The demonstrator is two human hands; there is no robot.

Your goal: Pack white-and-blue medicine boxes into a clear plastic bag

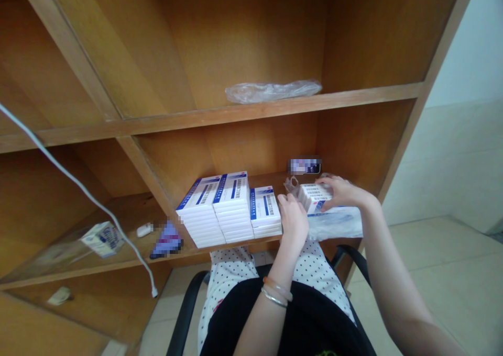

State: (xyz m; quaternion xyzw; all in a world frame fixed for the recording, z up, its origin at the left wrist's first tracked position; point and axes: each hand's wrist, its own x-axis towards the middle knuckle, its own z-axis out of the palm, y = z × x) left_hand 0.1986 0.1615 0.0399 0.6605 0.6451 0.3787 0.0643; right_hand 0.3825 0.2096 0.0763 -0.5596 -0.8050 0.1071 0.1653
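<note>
My right hand [346, 192] is closed around a group of small white-and-blue boxes [316, 191], thumb on the near side and fingers over the far end. These boxes lie in or on a clear plastic bag [334, 225] at the shelf's right; I cannot tell which. My left hand [294, 221], fingers bent, is at the bag's left side and seems to grip its edge, though its fingertips are partly hidden. Just left of it stands a short stack of matching boxes [265, 209]. Two taller stacks, a middle one [233, 209] and a left one [200, 214], adjoin it.
A phone [304, 166] lies behind the bag. Another clear plastic bag [275, 91] rests on the upper shelf. In the left compartment are a carton [104, 239], a small white item [144, 230] and a blurred purple item [167, 241]. A white cable [98, 207] hangs in front.
</note>
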